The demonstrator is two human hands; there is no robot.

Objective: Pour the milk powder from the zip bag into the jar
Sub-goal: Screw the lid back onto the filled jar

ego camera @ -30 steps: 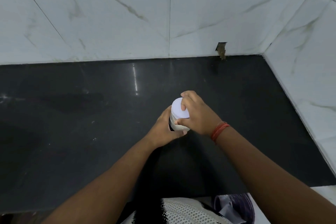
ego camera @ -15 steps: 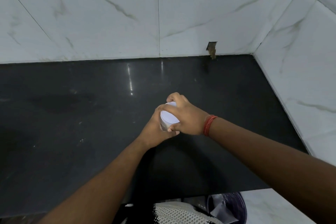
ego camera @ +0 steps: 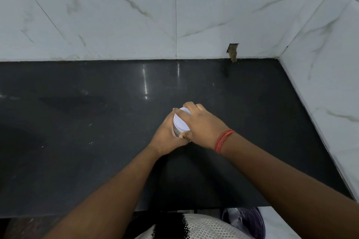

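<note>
Head view, the only one here: the jar point(ego camera: 177, 130) stands on the black tabletop point(ego camera: 77, 141) a bit past the centre, toward 12 o'clock from the person. The left hand point(ego camera: 165, 137) wraps the jar's body from the 9 o'clock side, its grip closed round the glass. The right hand point(ego camera: 202, 124) sits on the white lid point(ego camera: 180, 122) from 3 o'clock, fingers curled over the far rim and thumb pinching the near edge, so that grip is holding the lid.

What changed: compared with a second ago, the right hand has rolled further over the lid and covers more of it, and the wrist with the red thread band point(ego camera: 223, 140) has swung round. That looks like a twisting motion, though whether the lid is going on or coming off can't be told from this. The lid is seated flat on the jar right now.

No zip bag shows anywhere on the tabletop, and no powder is visible either. There's a dark bag-like thing point(ego camera: 244, 221) at 5 o'clock below the tabletop edge, too unclear to name. So either pouring hasn't started or it's done and being sealed.
</note>
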